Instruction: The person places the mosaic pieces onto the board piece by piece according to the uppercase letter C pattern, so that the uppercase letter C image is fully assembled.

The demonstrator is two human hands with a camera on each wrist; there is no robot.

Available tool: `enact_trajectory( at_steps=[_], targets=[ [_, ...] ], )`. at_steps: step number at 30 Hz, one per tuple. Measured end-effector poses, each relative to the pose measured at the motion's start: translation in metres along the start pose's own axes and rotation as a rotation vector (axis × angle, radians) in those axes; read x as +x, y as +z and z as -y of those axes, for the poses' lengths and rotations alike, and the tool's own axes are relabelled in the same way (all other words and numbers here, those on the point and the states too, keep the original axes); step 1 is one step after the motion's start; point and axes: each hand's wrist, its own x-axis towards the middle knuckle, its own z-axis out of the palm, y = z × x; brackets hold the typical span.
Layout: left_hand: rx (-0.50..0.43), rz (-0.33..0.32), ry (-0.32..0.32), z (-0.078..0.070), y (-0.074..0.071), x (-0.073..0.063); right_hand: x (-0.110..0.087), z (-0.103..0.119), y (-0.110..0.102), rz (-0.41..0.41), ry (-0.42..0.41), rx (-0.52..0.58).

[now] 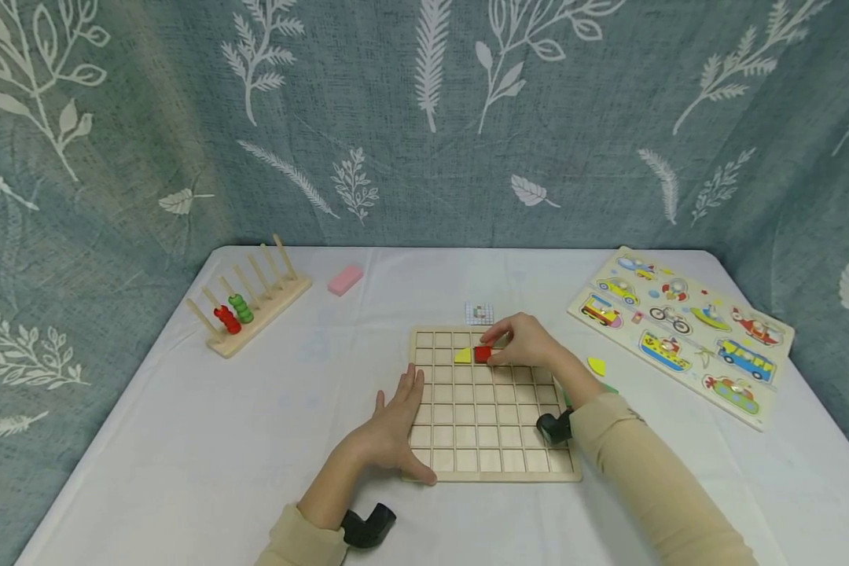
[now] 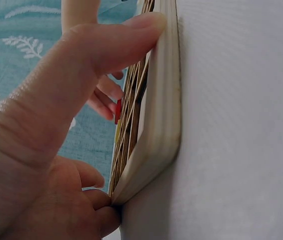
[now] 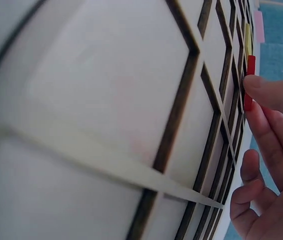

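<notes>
A wooden grid board lies flat on the table. My right hand pinches a small red square tile between thumb and fingers, over a cell in the board's second row. Just left of it, a yellow quarter-round tile sits in a cell. In the right wrist view the red tile stands out above the dividers. My left hand rests spread along the board's left side, its thumb on the near edge. The left wrist view has that thumb on the wooden rim.
Behind the board lies a small printed pattern card. A loose yellow piece and a partly hidden green piece are to its right. A vehicle puzzle board, a pink block and a peg rack with beads stand farther out.
</notes>
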Motion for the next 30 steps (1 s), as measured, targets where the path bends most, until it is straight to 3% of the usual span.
enact_trajectory(
  at_steps=[30],
  targets=[
    [0.012,-0.005,0.005,-0.0008,-0.0006,0.0006,0.0023,0.0039,0.0019,0.011,0.035,-0.025]
  ],
)
